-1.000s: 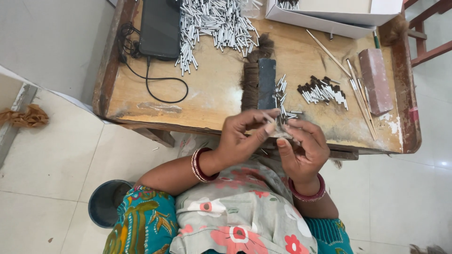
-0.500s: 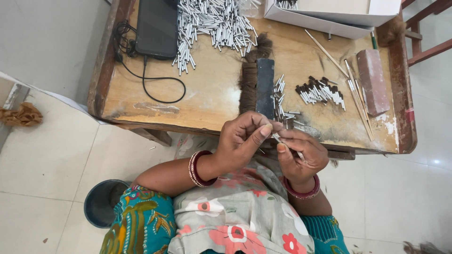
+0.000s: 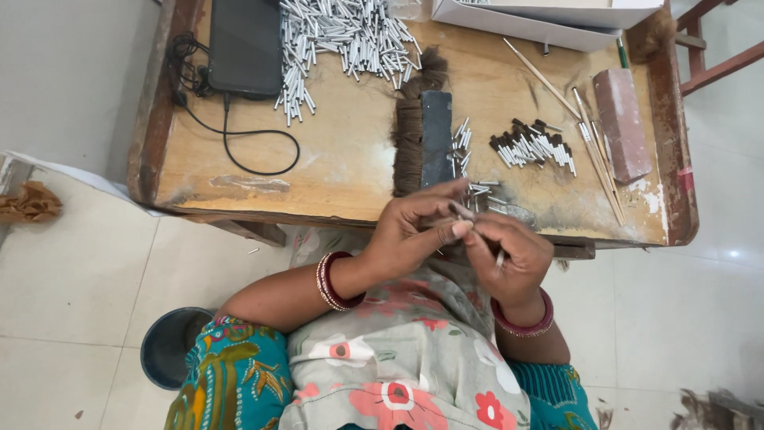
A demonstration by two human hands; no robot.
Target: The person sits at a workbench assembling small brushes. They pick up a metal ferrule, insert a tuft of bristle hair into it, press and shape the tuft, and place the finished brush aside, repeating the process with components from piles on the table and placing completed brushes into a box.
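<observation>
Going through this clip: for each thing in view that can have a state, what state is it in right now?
left hand: fingertips pinched on a small tuft
right hand: closed around a thin metal tube
pile of metal tubes: loose, scattered on the table
filled tubes: lying together, dark tips showing
hair bundle: flat, pressed under a dark block
phone: screen dark, cable attached
white box: open

Loose tubes [image 3: 342,40] lie behind the hair bundle [image 3: 410,131], tablet [image 3: 245,48] to their left.
</observation>
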